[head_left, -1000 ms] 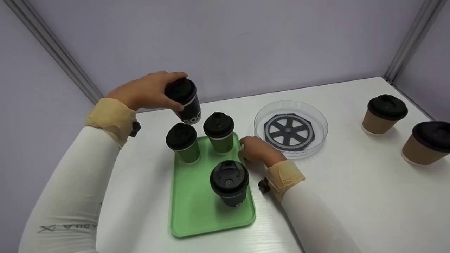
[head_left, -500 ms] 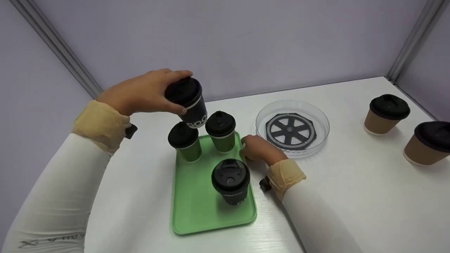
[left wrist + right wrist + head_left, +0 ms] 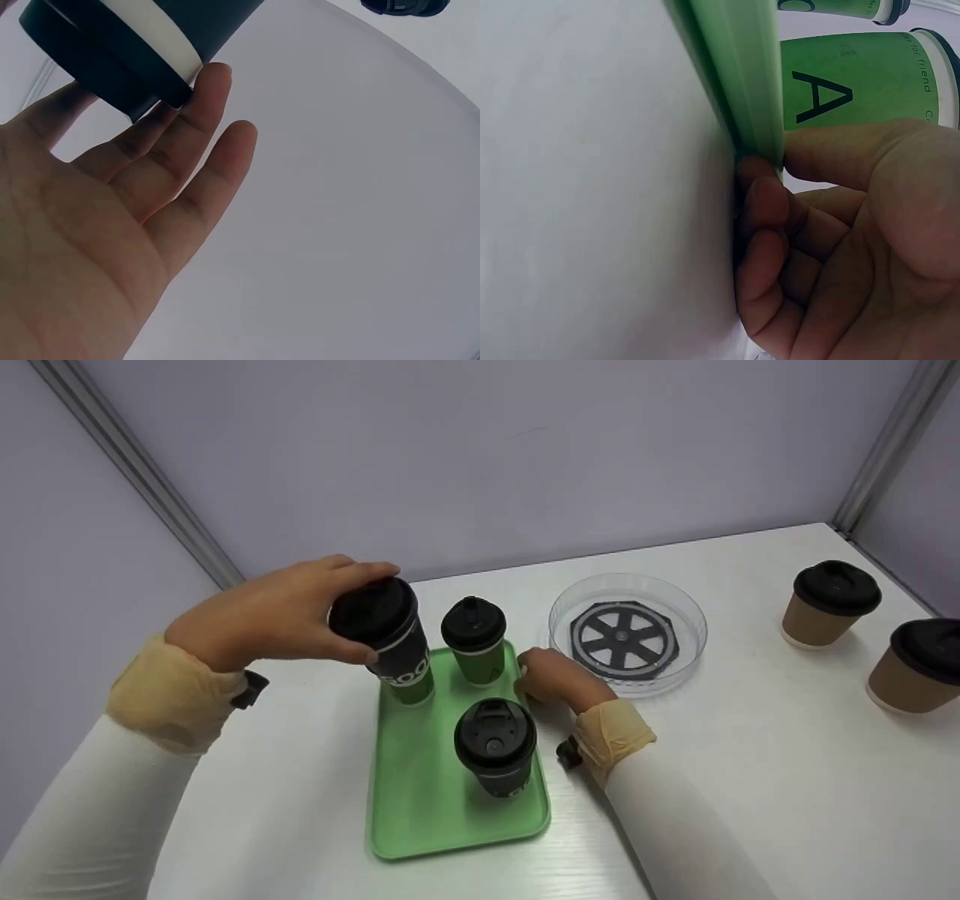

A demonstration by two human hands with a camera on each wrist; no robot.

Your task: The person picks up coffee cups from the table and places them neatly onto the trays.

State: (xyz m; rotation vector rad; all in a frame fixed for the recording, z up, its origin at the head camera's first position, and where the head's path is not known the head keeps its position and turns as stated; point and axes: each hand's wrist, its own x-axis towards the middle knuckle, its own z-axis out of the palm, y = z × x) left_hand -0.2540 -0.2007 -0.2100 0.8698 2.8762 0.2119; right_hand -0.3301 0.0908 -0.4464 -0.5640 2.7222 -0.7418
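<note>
My left hand [image 3: 274,611] grips a black paper cup [image 3: 403,654] by its black lid, thumb on one side and fingers on the other. In the head view this cup overlaps a green cup [image 3: 415,691] on the green tray [image 3: 420,799], hiding its lid. The left wrist view has fingertips at the white band below the held cup's lid [image 3: 90,52]. With my right hand [image 3: 555,679] I pinch the tray's right rim [image 3: 754,82], thumb inside and fingers curled beneath. Another green cup [image 3: 480,664] and a black cup [image 3: 496,746] stand upright on the tray.
A clear round dish [image 3: 694,649] with a dark spoked pattern stands just right of the tray. Two brown lidded cups [image 3: 814,619] are at the table's right side. A pale wall [image 3: 487,472] rises behind the white table [image 3: 735,780].
My left hand has brought the black cup lower and nearer, first slightly right, then back left, until it covers the left green cup's lid. The right hand stays on the tray rim.
</note>
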